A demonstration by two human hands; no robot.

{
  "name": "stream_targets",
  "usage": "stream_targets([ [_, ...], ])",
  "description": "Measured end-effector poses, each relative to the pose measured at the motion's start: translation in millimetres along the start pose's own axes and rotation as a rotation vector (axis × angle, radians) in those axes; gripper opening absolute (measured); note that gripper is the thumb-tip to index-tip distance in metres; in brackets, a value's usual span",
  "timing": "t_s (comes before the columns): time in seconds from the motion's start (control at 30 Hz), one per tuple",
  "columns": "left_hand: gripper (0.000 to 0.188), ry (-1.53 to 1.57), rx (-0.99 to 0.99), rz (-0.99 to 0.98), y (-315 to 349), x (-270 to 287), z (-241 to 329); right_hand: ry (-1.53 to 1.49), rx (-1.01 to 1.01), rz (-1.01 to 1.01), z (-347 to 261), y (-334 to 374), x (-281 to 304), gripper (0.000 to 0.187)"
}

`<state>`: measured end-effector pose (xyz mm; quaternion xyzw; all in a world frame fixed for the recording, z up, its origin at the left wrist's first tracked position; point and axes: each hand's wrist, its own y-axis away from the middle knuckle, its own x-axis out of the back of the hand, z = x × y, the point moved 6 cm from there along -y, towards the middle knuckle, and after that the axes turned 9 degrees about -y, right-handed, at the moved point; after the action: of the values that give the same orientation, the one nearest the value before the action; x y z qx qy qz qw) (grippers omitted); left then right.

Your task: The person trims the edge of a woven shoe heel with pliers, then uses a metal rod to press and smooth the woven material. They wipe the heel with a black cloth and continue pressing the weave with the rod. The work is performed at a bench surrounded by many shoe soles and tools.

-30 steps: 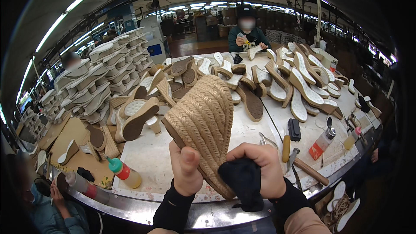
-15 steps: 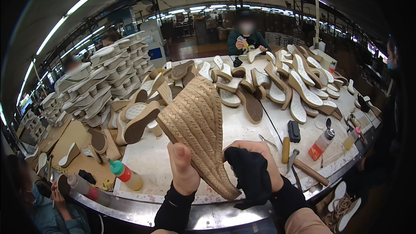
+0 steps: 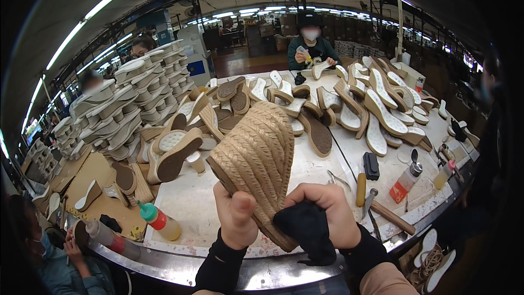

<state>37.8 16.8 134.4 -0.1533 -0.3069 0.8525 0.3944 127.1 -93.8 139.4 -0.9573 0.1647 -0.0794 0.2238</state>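
Note:
A wedge shoe sole [image 3: 256,155] covered in tan braided rope is held up over the near edge of the table, its thick heel end raised. My left hand [image 3: 236,216] grips its left side, thumb toward me and fingers behind it. In my right hand [image 3: 325,207] is a bunched black cloth [image 3: 305,229], pressed against the sole's lower right side. The cloth's loose end hangs below my fingers. Part of the sole's narrow end is hidden by the cloth.
Many wedge soles [image 3: 376,109] lie heaped across the table; tall stacks [image 3: 125,98] stand left. Nearby are a green-capped glue bottle [image 3: 159,221], a hammer [image 3: 390,216], pincers [image 3: 338,179] and a red-liquid bottle [image 3: 406,181]. A co-worker [image 3: 311,46] sits opposite, another person [image 3: 60,251] at lower left.
The sole has shifted slightly right and turned a little in my left hand. My right hand with the cloth has moved onto the sole's lower right side.

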Motion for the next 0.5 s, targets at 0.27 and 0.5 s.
stream_targets([
  [0.27, 0.087, 0.142, 0.07, 0.217, 0.7, 1.1, -8.0, 0.211, 0.295, 0.091, -7.5, -1.1, -3.9, 0.011],
  [0.5, 0.08, 0.036, 0.036, 0.11, -2.6, 4.9, -10.4, 0.017, 0.171, 0.126, 7.0, -4.7, -3.2, 0.015],
])
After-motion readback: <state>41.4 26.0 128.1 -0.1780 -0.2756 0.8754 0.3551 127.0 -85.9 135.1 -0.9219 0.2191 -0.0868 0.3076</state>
